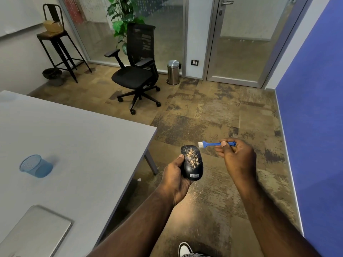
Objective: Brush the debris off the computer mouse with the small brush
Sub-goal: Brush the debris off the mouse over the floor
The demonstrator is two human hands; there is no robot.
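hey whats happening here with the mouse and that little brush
A person stands beside a grey table, holding a black computer mouse in the left hand out over the floor. Tan debris is still scattered across the mouse's top. The right hand pinches a small blue brush by its handle, with the white bristles just above and to the right of the mouse, not touching it. Judging by the debris, brushing has hardly begun.
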